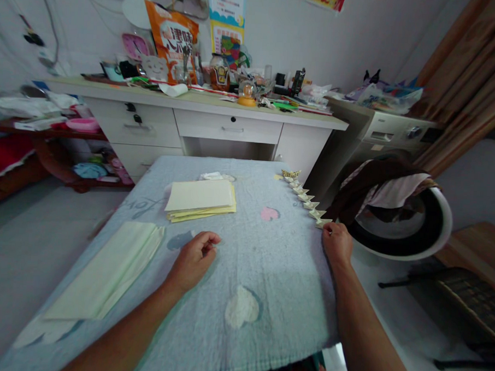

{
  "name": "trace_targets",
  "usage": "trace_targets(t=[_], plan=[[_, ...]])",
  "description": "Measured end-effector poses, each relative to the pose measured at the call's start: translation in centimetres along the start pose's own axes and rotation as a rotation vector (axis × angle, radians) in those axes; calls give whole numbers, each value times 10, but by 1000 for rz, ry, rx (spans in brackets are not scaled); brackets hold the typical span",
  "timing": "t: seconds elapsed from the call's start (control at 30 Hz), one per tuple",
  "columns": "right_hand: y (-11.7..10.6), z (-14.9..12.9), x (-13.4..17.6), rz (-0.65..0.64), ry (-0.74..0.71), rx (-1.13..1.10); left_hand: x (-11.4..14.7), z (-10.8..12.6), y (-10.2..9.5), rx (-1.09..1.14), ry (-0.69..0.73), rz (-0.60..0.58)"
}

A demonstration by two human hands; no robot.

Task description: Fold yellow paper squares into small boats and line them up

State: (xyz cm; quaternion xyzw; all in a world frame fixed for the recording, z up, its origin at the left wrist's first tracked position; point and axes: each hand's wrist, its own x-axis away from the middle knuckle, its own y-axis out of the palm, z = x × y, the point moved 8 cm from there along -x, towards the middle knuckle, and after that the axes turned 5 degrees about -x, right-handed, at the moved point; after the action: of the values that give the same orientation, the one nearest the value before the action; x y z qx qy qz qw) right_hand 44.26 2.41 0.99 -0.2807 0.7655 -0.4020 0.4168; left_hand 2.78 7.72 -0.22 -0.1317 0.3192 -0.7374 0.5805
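A row of small folded paper boats (308,198) runs down the right edge of the cloth-covered table (268,274). My right hand (337,242) is at the row's near end, its fingers pinched on the nearest paper boat (323,223), which they partly hide. The farthest piece, a patterned yellow boat (291,174), differs from the pale ones. My left hand (197,257) rests above the middle of the cloth with its fingers curled in and nothing visible in them. Beyond it lies a stack of pale yellow paper sheets (201,197). Left of it are long pale green sheets (104,272).
A white desk (229,124) with drawers and a cluttered top stands behind the table. To the right is a washing machine (381,131), its round door (442,227) open and clothes hanging out. A dark chair (472,304) stands at the lower right.
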Motion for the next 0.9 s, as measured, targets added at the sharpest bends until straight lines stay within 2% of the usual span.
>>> trace_targets(t=[0.2,0.33,0.43,0.5,0.57,0.7,0.9], plan=[[1,2,0,16,-3,-58,0,1,-1,-1,-1,-1],[-8,1,1,74,0,-103,0,1,-1,5,2,-4],[-20,-12,3,137,-29,-161,0,0,-1,6,6,1],[-25,-32,5,122,-99,-230,0,0,-1,8,10,6],[-24,-59,8,27,-175,-289,0,-1,0,10,16,5],[-6,-134,29,-357,-456,-319,0,-3,0,12,15,4],[16,-215,62,-592,-701,-286,-1,-6,-8,7,-2,29]])
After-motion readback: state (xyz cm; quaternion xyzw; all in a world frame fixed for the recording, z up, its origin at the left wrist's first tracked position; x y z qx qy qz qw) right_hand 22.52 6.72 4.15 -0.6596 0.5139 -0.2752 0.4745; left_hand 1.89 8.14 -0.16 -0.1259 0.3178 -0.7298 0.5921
